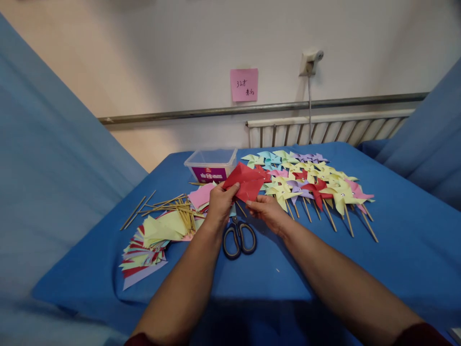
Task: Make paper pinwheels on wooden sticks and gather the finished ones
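Note:
A red paper sheet, partly cut or folded, is held up above the middle of the table. My left hand pinches its left edge, thumb on top. At its lower right corner, my right hand grips the paper between thumb and fingers. Below the hands lie scissors with dark handles, their blades mostly hidden. To the right are rows of finished paper pinwheels on sticks, in yellow, red, purple, blue and pink.
A pile of coloured paper sheets spreads at the left, with wooden sticks across it. Behind stands a clear plastic box. The blue-covered table meets a wall with a radiator and a pink note.

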Motion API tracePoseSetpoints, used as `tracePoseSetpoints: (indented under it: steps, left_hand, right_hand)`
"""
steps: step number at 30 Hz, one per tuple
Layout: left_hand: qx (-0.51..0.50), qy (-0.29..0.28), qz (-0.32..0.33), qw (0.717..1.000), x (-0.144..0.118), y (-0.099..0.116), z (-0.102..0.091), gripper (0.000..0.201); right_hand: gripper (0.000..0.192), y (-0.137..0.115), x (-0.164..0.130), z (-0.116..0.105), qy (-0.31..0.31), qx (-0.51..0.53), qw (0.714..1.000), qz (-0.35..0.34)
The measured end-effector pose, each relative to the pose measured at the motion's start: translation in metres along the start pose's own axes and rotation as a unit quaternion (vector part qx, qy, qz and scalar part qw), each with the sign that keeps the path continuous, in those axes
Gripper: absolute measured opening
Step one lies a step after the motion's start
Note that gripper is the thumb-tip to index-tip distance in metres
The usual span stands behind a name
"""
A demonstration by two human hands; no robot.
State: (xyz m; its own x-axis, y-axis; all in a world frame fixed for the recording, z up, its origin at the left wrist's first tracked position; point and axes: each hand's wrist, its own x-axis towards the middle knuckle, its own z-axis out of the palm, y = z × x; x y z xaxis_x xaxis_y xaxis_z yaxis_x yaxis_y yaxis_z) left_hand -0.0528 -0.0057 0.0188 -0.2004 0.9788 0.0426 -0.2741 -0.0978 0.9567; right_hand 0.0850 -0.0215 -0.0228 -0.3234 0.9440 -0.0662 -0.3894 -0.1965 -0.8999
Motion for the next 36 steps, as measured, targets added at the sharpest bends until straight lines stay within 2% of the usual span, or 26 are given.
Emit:
tracePoseSetpoints:
  steps: [7,15,22,30,33,36]
  left_hand:
    - [0.024,-0.004,0.008,1.0,-0.0007,-0.0017,-0.0004,0.037]
    - [0.012,0.005,0.005,1.0,0.0037,-0.0027,-0.0035,0.038]
    - [0.012,0.011,0.003,1.0,0.003,-0.0016,-0.0018,0.035]
    - [0.012,-0.007,0.003,1.0,0.0019,-0.003,-0.0029,0.037]
    - [0.015,-0.005,0.001,1.0,0.0018,-0.003,-0.0028,0.038]
    - [0.003,-0.001,0.001,1.0,0.0016,-0.002,-0.0026,0.038]
  right_hand:
    - [0.039,0.0,0.0003,0.0004,0.031,-0.077,0.996,-0.031]
    - [0.05,-0.0017,0.0007,0.0021,0.028,0.025,0.998,0.04]
    - [0.036,-0.0004,-0.001,0.002,0.008,-0.014,1.0,0.009]
    - [0.037,-0.004,-0.0028,0.0058,0.019,-0.058,0.998,-0.023]
    - [0.037,-0.0034,-0.0029,0.0055,0.01,-0.048,0.999,-0.019]
    - [0.041,-0.0018,-0.0026,0.0041,-0.009,-0.018,1.0,0.017]
